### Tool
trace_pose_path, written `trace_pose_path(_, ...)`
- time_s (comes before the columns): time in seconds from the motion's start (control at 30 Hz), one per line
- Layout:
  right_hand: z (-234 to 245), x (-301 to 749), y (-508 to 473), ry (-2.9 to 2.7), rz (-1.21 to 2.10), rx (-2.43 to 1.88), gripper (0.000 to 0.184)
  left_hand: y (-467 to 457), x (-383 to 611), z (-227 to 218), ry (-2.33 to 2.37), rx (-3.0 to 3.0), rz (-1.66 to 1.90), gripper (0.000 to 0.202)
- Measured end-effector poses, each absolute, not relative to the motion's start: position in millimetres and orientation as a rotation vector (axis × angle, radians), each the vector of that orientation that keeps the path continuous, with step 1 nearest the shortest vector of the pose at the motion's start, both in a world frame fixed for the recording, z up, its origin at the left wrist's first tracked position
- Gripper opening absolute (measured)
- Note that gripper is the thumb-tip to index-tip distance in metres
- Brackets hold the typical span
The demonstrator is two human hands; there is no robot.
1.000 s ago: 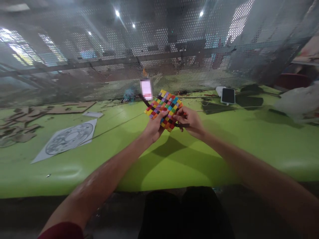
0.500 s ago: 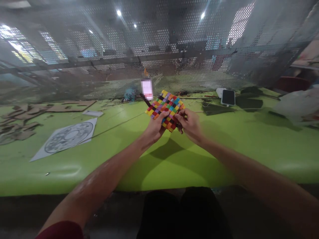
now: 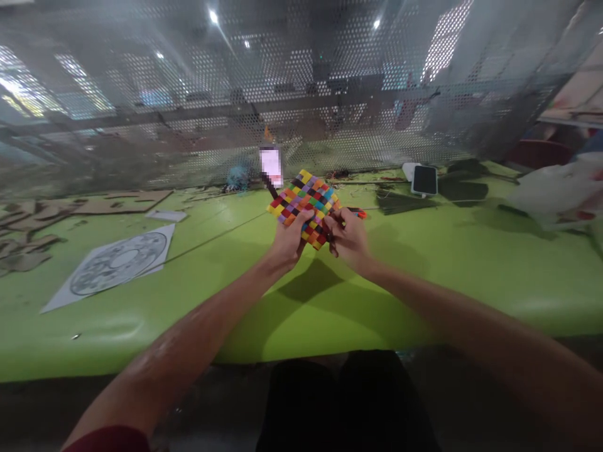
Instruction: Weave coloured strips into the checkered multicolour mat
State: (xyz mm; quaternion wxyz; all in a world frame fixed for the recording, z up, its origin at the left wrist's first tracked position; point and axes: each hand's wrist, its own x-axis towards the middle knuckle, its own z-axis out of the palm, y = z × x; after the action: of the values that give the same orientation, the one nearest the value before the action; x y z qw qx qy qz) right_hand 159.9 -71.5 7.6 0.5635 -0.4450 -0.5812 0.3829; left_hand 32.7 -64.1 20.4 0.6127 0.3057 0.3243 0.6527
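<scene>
The woven mat (image 3: 301, 199) blazed in yellow, red, purple, green and black checks, up above the green table (image 3: 494, 263), left hand (image 3: 288, 242) clamped on its near edge, right hand (image 3: 349, 238) pinching its right edge! Far right, a translucent bag (image 3: 553, 191) showed blurred reddish contents.

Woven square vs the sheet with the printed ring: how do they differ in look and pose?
Colour: the woven square is a multicoloured check; the sheet is white with a grey-and-dark ring.
Make: the woven square is interlaced strips; the sheet is one flat piece.
Pose: the woven square is held up in the left hand, with the right hand at its edge; the sheet lies on the green table.
Shared: both are patterned.
</scene>
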Motion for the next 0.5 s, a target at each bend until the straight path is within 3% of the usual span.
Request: trace_pose_path(0.5, 11.1, 162.9, -69.6, -1.450, 0.650, -1.012, 0.034, -66.3, 33.3, 19.6, 0.700, 0.748, 1.444, 0.032)
